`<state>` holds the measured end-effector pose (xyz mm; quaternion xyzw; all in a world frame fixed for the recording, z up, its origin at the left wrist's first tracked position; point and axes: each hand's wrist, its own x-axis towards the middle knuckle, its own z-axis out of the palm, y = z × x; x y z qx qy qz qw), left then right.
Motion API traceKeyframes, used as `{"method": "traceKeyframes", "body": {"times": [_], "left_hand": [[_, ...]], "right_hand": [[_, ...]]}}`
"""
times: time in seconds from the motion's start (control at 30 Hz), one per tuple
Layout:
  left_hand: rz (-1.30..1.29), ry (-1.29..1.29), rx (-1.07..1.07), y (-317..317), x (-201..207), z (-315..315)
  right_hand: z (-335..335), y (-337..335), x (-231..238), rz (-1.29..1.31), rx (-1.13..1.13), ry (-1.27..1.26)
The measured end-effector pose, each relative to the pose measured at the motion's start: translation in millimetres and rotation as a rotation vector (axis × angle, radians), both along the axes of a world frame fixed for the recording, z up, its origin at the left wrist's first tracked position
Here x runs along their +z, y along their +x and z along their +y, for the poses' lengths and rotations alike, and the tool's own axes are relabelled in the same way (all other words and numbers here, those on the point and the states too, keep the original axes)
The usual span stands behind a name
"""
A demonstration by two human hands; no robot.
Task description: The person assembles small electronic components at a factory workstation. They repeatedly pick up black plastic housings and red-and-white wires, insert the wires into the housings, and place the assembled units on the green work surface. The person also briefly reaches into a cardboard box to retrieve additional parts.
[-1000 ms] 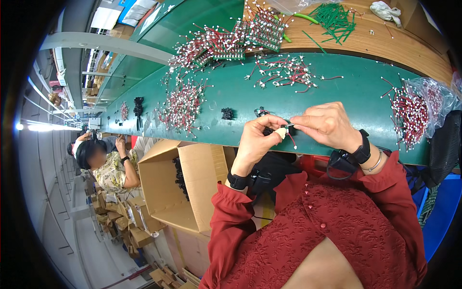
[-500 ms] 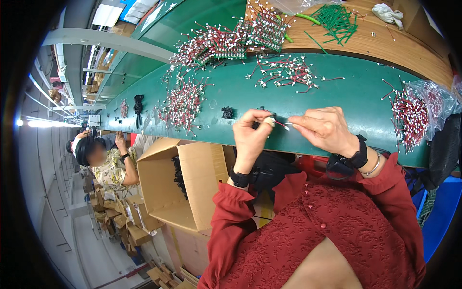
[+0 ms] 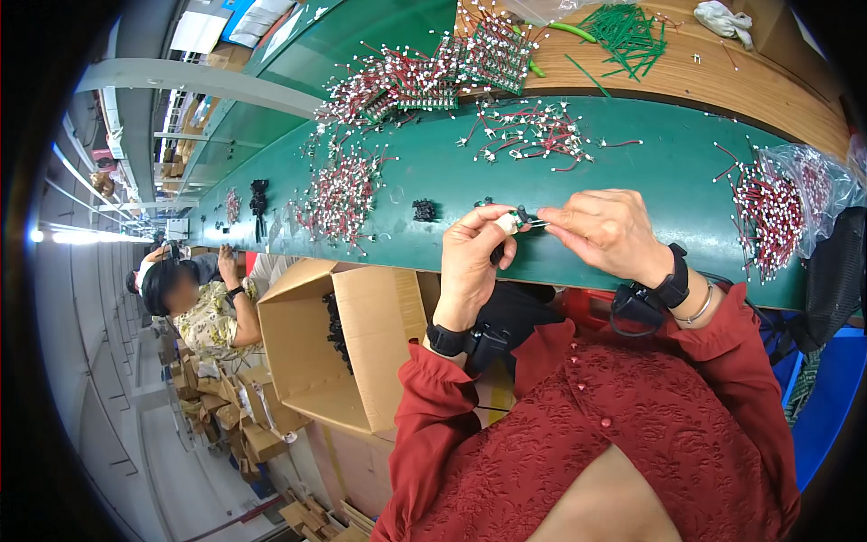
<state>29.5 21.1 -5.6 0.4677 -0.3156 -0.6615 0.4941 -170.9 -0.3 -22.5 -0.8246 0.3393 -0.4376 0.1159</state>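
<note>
My left hand [image 3: 474, 251] pinches a small white-and-green part [image 3: 510, 222] between thumb and fingertips, above the near edge of the green table. A small black piece [image 3: 523, 215] shows right beside it. My right hand [image 3: 607, 233] is closed, its fingertips gripping thin silvery prongs [image 3: 540, 223] that point left at the black piece. The rest of that slim metal item is hidden in my fingers. Just beyond my left hand lie a few black parts [image 3: 485, 202], and a small cluster of black parts [image 3: 424, 210] sits to its left.
Red-wired white connectors lie in a left heap [image 3: 339, 191], a far pile [image 3: 537, 134] and a right pile [image 3: 768, 212] by a clear bag. Wired circuit boards [image 3: 424, 86] and green strips [image 3: 632, 41] are at the back. An open cardboard box [image 3: 379, 348] stands near-left; a co-worker [image 3: 212, 303] sits beyond it.
The red wire that stuck out between my hands no longer shows. A black piece and two silvery prongs now show between my fingertips. Both hands stay in nearly the same place.
</note>
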Motion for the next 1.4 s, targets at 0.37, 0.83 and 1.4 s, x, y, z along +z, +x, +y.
{"method": "traceKeyframes", "body": {"times": [0.37,0.83,1.4], "left_hand": [[-0.003,0.062,0.004,-2.1,2.0,1.5],[0.124,0.209,-0.048,-0.4,-3.8,3.4],[-0.215,-0.149,0.095,-2.5,-4.8,5.5]], "right_hand": [[2.4,-0.9,1.9,0.068,0.002,-0.053],[1.1,-6.9,-0.5,0.169,0.089,-0.298],[-0.6,-1.7,-1.3,-0.046,0.054,-0.062]]}}
